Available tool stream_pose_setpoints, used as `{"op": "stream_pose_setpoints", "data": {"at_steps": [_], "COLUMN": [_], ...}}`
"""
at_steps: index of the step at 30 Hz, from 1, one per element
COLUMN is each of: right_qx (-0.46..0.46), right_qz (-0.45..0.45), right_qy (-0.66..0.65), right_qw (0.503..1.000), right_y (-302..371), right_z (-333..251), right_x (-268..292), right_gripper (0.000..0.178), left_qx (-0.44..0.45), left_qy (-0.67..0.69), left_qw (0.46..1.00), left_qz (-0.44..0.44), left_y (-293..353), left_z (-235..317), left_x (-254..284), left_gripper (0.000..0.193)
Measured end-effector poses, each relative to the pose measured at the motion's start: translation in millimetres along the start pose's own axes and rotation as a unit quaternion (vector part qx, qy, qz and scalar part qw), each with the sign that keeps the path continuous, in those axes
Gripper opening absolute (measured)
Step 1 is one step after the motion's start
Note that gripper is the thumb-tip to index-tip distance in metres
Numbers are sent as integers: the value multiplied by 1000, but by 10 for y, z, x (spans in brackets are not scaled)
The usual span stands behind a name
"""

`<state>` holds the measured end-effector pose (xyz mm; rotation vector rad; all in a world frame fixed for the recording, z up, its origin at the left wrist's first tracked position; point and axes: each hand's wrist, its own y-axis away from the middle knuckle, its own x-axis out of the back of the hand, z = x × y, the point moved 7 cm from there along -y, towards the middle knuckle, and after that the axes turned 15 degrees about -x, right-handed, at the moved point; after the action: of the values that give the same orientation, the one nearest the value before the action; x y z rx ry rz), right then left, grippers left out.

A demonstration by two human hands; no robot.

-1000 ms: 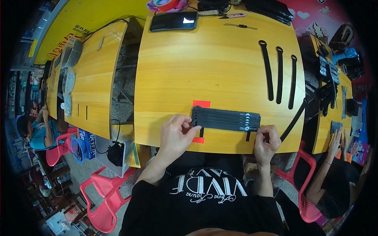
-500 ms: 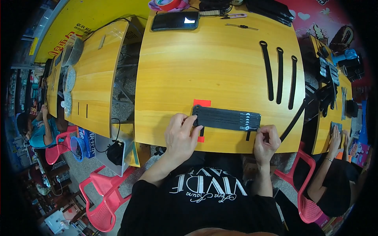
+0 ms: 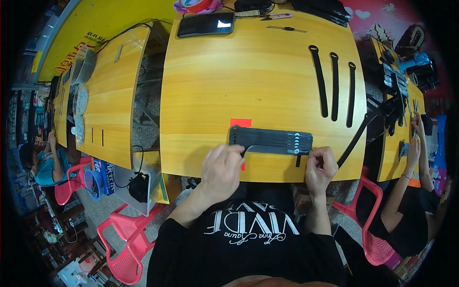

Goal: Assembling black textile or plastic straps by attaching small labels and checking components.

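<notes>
A flat row of black straps [image 3: 272, 136] with white marks near its right end lies close to the table's near edge. My left hand [image 3: 221, 171] is closed at its near left corner, and the nearest strap's end bends up toward these fingers. The fingertips partly hide the grip. My right hand [image 3: 321, 168] pinches the near right corner of the row. Under the left end, a red piece [image 3: 241, 122] shows at the far side and a sliver at the near side. A short black strip [image 3: 298, 160] sticks out below the row, beside my right hand.
Three black straps with looped ends [image 3: 335, 86] lie at right on the table [image 3: 248, 76]. A long black band [image 3: 353, 141] crosses its right edge. A phone [image 3: 206, 25] and pink-handled snips [image 3: 277, 16] lie at the back. Co-workers sit left and right [image 3: 404, 205].
My left hand has moved slightly down, and the nearest strap's left end has bent away from the row. My right hand keeps its pinch. The whole view has shifted a little.
</notes>
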<state>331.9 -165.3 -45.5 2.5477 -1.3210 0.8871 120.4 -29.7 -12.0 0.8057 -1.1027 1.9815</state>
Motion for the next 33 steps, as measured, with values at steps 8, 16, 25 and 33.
{"op": "stream_pose_setpoints", "data": {"at_steps": [8,16,25,33], "right_qx": [134,229,-36,-134], "right_qz": [-3,-359,-391,-458], "right_qy": [88,90,-13,-497], "right_qw": [987,900,920,725], "right_y": [71,-3,-121,278], "right_z": [-736,-459,30,225], "right_x": [41,347,774,563], "right_gripper": [23,15,21,42], "left_qx": [-275,-368,-331,-5], "left_qy": [80,293,410,243], "left_qw": [958,879,840,966], "left_qz": [1,75,130,93], "left_y": [-80,-512,-663,-194], "left_z": [768,1422,1752,357], "left_x": [-113,-52,166,304], "left_gripper": [13,14,14,17]}}
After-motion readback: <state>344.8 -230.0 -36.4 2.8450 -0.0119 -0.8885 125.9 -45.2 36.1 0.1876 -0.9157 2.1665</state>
